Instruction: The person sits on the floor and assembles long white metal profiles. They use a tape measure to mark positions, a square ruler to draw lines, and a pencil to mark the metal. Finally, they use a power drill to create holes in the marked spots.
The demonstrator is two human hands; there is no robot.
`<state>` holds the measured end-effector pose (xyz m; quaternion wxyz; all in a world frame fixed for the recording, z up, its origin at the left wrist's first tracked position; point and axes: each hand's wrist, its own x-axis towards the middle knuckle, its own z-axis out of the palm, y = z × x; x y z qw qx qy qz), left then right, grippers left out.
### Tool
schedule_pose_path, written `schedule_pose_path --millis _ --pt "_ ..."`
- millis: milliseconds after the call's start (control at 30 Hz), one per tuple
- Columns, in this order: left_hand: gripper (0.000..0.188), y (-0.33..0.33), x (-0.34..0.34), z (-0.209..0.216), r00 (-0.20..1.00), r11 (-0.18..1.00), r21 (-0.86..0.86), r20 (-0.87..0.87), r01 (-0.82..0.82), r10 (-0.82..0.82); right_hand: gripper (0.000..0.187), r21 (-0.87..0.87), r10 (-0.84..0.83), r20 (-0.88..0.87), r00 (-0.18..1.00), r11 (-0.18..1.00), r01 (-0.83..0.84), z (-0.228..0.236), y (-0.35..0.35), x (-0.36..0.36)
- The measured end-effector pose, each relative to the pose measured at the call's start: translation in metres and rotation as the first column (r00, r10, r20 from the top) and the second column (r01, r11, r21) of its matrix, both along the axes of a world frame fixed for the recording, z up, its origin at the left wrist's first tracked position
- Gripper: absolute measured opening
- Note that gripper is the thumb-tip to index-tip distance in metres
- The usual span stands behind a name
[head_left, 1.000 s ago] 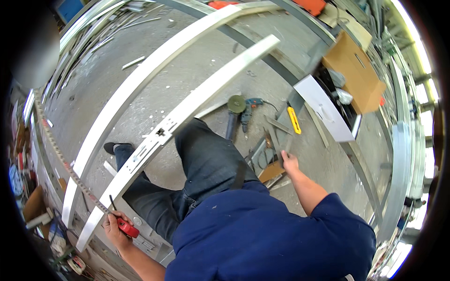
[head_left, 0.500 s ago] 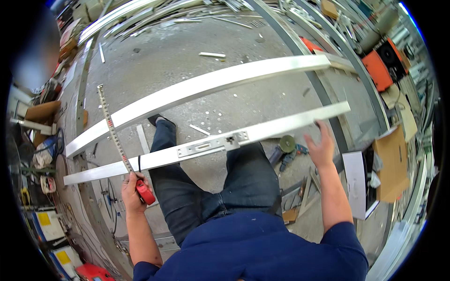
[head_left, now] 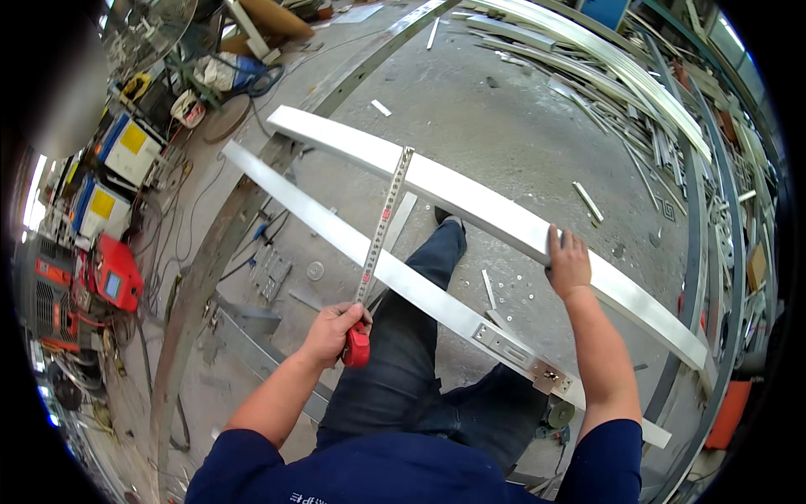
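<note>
One upper bar (head_left: 483, 208), slanting toward lower right, is apparently pinched by the right hand (head_left: 569, 262). The tape measure (head_left: 357, 346) is clasped by fingers of the left hand (head_left: 332, 333).

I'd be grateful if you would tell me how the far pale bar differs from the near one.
The far bar looks wider, the near bar slimmer.
The near bar carries a slotted metal plate toward its right end; none shows on the far bar.
The right hand rests on the far bar, while neither hand grips the near bar.
Both are long and pale, and the tape blade appears to span both.
</note>
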<state>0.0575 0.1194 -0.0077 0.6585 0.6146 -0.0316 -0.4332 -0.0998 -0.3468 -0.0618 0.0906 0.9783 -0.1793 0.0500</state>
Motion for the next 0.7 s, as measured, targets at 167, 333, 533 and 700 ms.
schedule_pose_path --millis 167,333,533,700 --pt "0.035 -0.006 0.003 -0.002 1.0 1.0 -0.014 0.013 0.001 0.0 0.088 0.467 0.085 -0.283 0.956 0.882 0.06 0.065 0.002 -0.016" --pt "0.036 -0.024 0.005 0.01 0.999 0.999 -0.041 0.015 0.029 -0.028 0.083 0.677 0.149 -0.495 0.856 0.684 0.272 0.066 -0.002 -0.039" --pt "0.032 -0.029 0.006 0.01 0.997 1.0 0.001 0.075 0.024 -0.024 0.084 0.593 0.098 -0.665 0.741 0.672 0.444 0.064 -0.009 -0.04" --pt "0.031 0.0 0.015 0.001 0.985 0.977 -0.135 0.033 -0.162 0.168 0.082 0.604 -0.066 -0.299 0.952 0.759 0.242 0.094 0.017 -0.086"
